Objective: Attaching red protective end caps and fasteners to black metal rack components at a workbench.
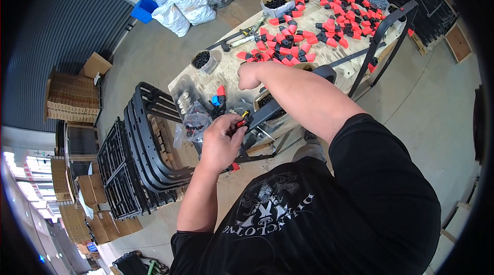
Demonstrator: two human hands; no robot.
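Note:
My left hand [222,140] is closed, thumb and fingers pinching a small red and black piece [241,122] with a yellow part beside it, at the end of a black metal frame tube [262,114]. My right hand [249,76] is stretched across the tabletop near the pile of red and black plastic pieces [282,48]. Its fingers look curled, and what they may hold is hidden. Under my right forearm, partly covered, is a box of small black parts [265,101]. A red piece with a blue part [218,96] lies just beyond my left hand.
On the wooden worktable [226,72] stand a tub of black parts [201,60] and another container [277,3]. A clear plastic bag [197,119] lies at the near left. Curved black frames [149,136] are stacked to the left. White sacks [188,0] lie behind.

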